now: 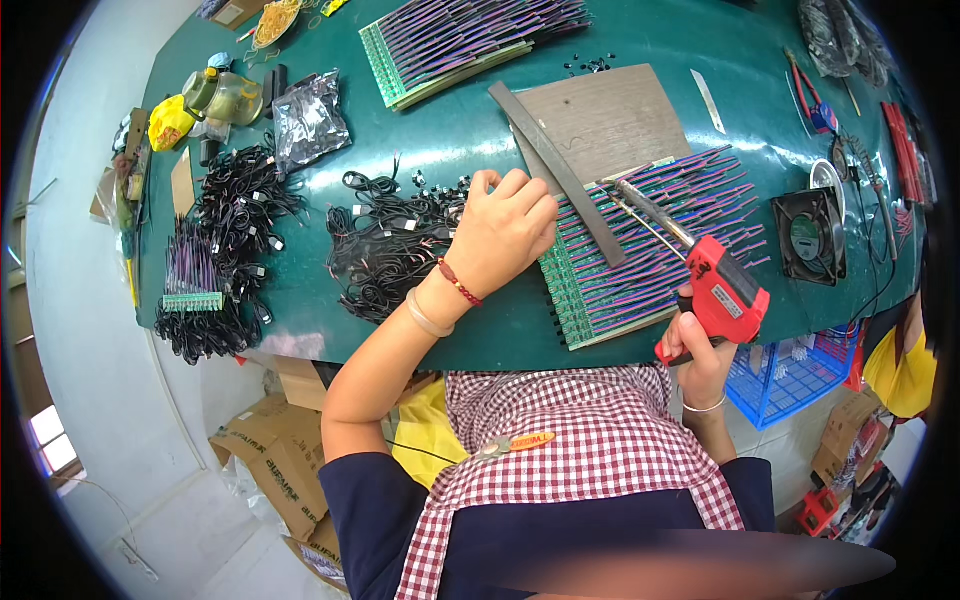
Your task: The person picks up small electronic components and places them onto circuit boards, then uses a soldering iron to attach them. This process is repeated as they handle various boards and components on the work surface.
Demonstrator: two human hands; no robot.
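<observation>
My right hand [704, 368] grips the handle of a red and black soldering gun [728, 295]. Its metal tip points up and left, over a panel of green circuit boards [566, 290] with rows of purple and blue wires [665, 250]. A flat grey bar [560, 175] lies slanted across the panel's upper left corner. Just left of this bar is my left hand [505, 222], fingers curled and pinched together; whatever they hold, if anything, is hidden. Black cables with plugs [385, 250] lie bundled beside and partly beneath my left wrist.
A brown board [625, 115] lies behind the panel. Another wired panel [455, 50] is at the back. More black cables [240, 200] pile up at left, by a plastic bag [312, 122]. On the right are a black fan [808, 238] and pliers [808, 95].
</observation>
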